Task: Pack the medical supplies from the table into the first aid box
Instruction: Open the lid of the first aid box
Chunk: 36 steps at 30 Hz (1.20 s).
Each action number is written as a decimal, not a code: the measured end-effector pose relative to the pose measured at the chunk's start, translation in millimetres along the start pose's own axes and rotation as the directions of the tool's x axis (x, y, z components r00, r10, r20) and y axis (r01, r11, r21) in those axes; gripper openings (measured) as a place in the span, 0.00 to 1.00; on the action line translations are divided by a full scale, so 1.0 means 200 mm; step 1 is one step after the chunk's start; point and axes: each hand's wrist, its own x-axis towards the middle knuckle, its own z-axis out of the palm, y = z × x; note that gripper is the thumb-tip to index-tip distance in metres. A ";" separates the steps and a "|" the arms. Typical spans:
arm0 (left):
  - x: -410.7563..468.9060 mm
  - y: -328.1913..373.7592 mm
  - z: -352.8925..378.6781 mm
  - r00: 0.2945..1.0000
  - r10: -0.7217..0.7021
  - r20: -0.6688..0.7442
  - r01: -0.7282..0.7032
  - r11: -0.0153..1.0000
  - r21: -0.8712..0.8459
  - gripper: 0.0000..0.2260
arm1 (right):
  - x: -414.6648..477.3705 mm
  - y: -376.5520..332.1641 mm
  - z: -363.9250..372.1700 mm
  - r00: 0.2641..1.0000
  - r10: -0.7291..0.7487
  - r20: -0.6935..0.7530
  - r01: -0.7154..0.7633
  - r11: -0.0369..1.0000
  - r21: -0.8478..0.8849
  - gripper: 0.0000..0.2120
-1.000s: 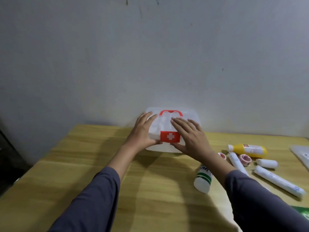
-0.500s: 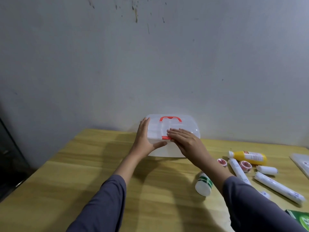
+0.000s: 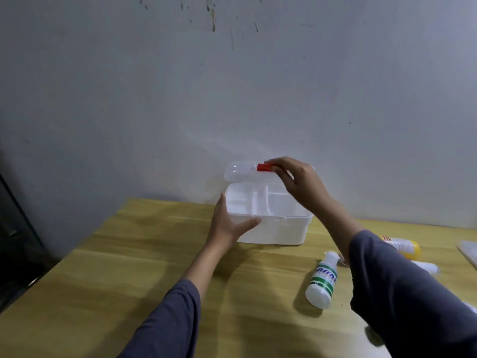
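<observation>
Fingertips of right hand pinching translucent plastic lid by red latch, now swung up at twelve o'clock; left hand splayed, bracing white first aid box. Ready for packing.

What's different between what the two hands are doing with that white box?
The right hand is raised, pinching the red latch on the clear lid and holding it up; the left hand sits low, pressed against the box at its front left corner. The right hand's fingers curl in a pinch; the left hand's are spread flat, thumb along the front. Both touch the box, and both arms wear grey sleeves.
</observation>
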 end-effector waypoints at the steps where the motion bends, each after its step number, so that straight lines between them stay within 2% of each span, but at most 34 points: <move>1: 0.00 0.00 0.00 1.000 0.014 -0.012 -0.015 1.000 -0.020 0.51 | 0.05 0.01 0.00 1.000 0.017 -0.009 -0.017 1.000 0.010 0.10; 3: -0.01 -0.02 0.00 0.999 0.041 -0.033 -0.043 0.998 -0.052 0.43 | 0.14 0.04 0.00 0.998 0.040 -0.038 -0.040 0.999 0.012 0.10; 5: 0.00 -0.03 0.01 0.998 0.056 -0.042 -0.059 0.995 -0.074 0.39 | 0.20 0.07 0.02 0.996 0.047 -0.078 -0.048 0.999 -0.017 0.10; 10: 0.00 -0.03 0.00 0.998 0.057 -0.025 -0.060 0.990 -0.124 0.44 | 0.31 0.14 0.07 0.987 0.054 -0.151 -0.086 0.973 -0.216 0.14; 13: -0.01 -0.04 -0.01 0.998 0.065 -0.002 -0.065 0.991 -0.115 0.44 | 0.32 0.23 0.09 0.978 0.117 -0.172 -0.165 0.939 -0.303 0.17; 16: -0.01 -0.05 -0.02 0.999 0.041 0.014 -0.040 0.994 -0.106 0.46 | 0.31 0.31 0.09 0.956 0.221 -0.192 -0.274 0.907 -0.321 0.18; 18: -0.02 -0.05 -0.02 0.999 0.031 0.011 -0.030 0.995 -0.100 0.50 | 0.28 0.35 0.10 0.948 0.235 -0.216 -0.285 0.928 -0.242 0.18; 20: -0.02 -0.06 -0.01 1.000 0.024 -0.006 -0.024 0.996 -0.091 0.52 | 0.25 0.37 0.09 0.897 0.318 -0.307 -0.330 0.944 0.015 0.17; 22: -0.04 -0.05 0.00 0.999 0.030 -0.021 -0.032 0.996 -0.081 0.50 | 0.21 0.37 0.07 0.826 0.452 -0.337 -0.398 0.891 0.221 0.16; 26: -0.13 -0.03 0.05 0.993 0.074 -0.096 -0.082 0.994 -0.079 0.45 | 0.16 0.38 0.04 0.767 0.559 -0.313 -0.468 0.823 0.322 0.16; 29: -0.20 -0.05 0.06 0.987 0.095 -0.132 -0.105 0.992 -0.066 0.44 | 0.10 0.43 0.05 0.692 0.662 -0.288 -0.500 0.727 0.471 0.14; 33: -0.23 -0.04 0.01 0.992 0.086 -0.095 -0.092 0.994 -0.059 0.47 | 0.04 0.48 0.09 0.621 0.759 -0.195 -0.542 0.596 0.593 0.12; 36: -0.21 -0.01 -0.03 0.997 0.047 -0.069 -0.050 0.998 -0.046 0.44 | 0.01 0.48 0.11 0.599 0.790 -0.135 -0.572 0.540 0.618 0.12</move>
